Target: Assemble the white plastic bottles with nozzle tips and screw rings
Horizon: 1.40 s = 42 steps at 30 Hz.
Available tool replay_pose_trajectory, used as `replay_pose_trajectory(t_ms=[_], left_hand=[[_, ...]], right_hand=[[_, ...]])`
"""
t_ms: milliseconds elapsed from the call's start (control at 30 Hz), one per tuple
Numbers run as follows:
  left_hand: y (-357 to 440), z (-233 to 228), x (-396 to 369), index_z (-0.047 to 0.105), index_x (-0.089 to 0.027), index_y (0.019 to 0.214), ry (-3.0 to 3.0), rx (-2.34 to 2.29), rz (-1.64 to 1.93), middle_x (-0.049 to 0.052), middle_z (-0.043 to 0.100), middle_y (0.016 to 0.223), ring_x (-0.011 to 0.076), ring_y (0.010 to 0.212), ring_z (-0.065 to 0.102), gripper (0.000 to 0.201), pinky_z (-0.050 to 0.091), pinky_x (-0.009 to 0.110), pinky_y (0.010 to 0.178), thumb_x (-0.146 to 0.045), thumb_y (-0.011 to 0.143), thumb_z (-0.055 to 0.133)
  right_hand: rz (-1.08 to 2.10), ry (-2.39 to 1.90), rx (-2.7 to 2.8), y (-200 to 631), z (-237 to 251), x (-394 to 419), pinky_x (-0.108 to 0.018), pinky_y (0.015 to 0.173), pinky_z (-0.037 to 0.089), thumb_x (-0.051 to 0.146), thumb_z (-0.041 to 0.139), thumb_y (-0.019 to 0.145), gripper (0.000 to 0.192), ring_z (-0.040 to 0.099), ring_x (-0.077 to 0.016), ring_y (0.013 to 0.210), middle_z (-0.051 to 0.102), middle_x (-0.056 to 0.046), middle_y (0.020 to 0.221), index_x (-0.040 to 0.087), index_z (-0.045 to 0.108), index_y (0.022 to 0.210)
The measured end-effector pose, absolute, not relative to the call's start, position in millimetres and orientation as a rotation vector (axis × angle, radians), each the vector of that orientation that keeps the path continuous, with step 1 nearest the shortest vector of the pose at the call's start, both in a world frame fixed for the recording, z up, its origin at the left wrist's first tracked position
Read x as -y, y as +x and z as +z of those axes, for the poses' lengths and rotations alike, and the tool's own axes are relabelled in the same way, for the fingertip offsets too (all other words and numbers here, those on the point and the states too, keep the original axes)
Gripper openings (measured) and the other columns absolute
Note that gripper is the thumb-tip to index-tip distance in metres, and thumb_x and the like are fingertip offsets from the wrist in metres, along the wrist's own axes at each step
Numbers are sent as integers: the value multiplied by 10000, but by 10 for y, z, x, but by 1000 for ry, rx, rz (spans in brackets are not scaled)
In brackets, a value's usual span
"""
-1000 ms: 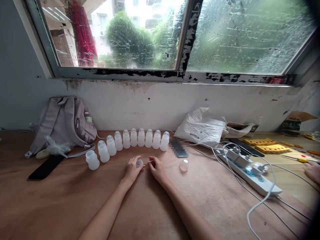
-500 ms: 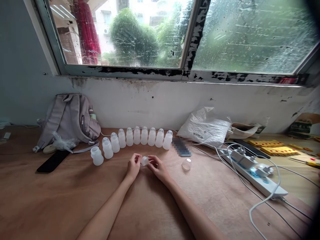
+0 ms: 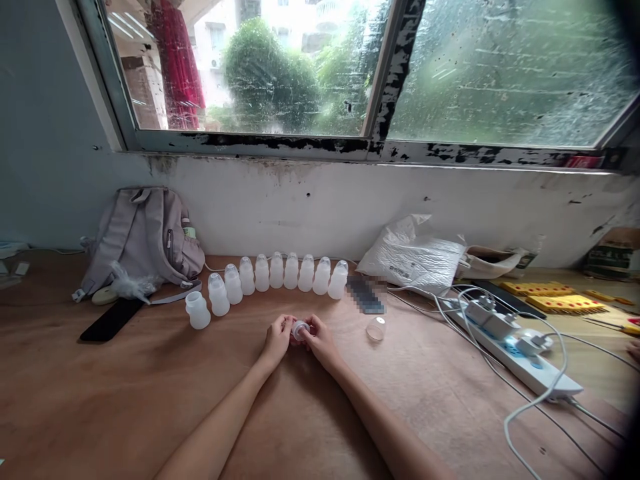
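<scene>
1. The left hand (image 3: 278, 337) and the right hand (image 3: 320, 340) are meeting over the brown wooden tabletop (image 3: 125, 400), and both are pinching one small translucent white plastic cap piece (image 3: 301, 329) between their fingertips, each hand closing on it from its own side.

2. That piece is sitting just above the table surface, in front of the curved row of small translucent white plastic bottles (image 3: 280, 273) that is standing upright near the wall.

3. Judging by the row, most of the work is looking finished: eight bottles in it are wearing clear domed caps.

4. One squat white bottle with an open neck (image 3: 198, 311) is standing at the left end of the row with nothing on top, so it appears to be waiting for its parts.

5. One loose clear plastic dome cap (image 3: 376, 328) is lying on the table to the right of the hands, apart from them, also unused.

6. To my eye, the piece in the fingers and that loose dome are what is left for the open bottle.
</scene>
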<state>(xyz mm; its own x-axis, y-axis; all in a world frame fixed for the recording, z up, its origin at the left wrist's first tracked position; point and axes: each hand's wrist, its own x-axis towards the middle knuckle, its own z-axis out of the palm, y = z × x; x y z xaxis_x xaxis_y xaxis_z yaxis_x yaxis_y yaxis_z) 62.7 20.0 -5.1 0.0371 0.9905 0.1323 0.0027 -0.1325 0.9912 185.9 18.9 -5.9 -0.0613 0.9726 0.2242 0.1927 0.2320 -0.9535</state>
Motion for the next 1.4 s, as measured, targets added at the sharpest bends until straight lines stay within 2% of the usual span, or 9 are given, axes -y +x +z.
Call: replay_pose_trajectory(t_ms=[233,400,700,867,933,1000,1100,1267,1400], left_hand=[[648,52,-36,542,-207,999,1674,-1108,1151,21,661,813,134,562,608,298,480,240,579,-377,806,391],[628,62,-2,499,-215,1091,1884,-1175,1096,16,656,792,134,553,602,316,463,243,616,-293,809,378],[619,112,52,454,-244,1146,2152,-1257,1032,21,659,822,182,716,620,372,444,261,648,-216,783,377],[662,36,-10,509,-253,1025,2047,-1418,1031,21,655,803,189,720,615,273,425,265,632,-236,785,380],[668,-1,-67,524,-238,946,1881,-1416,1105,13,641,738,165,677,604,228,419,243,599,-240,800,349],[656,-30,-129,512,-212,907,1677,-1368,1152,-3,596,630,128,526,559,233,398,216,497,-275,819,306],[615,-40,-199,467,-193,933,1412,-1218,1164,-43,520,554,67,329,395,258,300,178,347,-348,818,296],[557,36,-189,437,-174,952,1281,-1004,1125,-39,517,552,49,293,355,386,214,160,298,-495,792,295],[544,74,-159,480,-158,818,1351,-1075,1095,-51,455,505,51,304,344,492,204,172,312,-600,766,272]], right_hand=[[893,-1204,1466,1930,-145,-257,-190,349,345,331,525,697,161,459,-92,403,490,54,526,200,434,681],[784,-1192,1509,1944,-112,-276,-200,455,379,223,505,669,101,485,-105,528,471,48,591,200,409,647],[699,-1246,1557,1907,-27,-235,-201,463,323,129,448,610,123,391,-99,505,405,67,559,213,371,657],[743,-1237,1543,1914,-37,-229,-211,477,347,172,491,654,81,440,-105,515,458,53,567,204,426,690],[851,-1176,1558,1912,-14,-210,-217,474,361,262,495,715,83,461,-106,510,499,39,602,200,470,764],[956,-1135,1571,1913,22,-187,-221,443,354,358,435,781,189,436,-97,460,510,31,615,201,498,865],[898,-1142,1647,1929,76,-159,-235,477,367,407,395,815,277,430,-104,488,493,16,624,201,534,937],[607,-1138,1867,1951,138,-122,-245,570,368,375,429,816,284,433,-117,584,463,-8,658,179,570,668],[499,-1124,1961,1908,141,-63,-228,531,328,363,419,826,285,408,-113,552,451,4,600,180,508,627]])
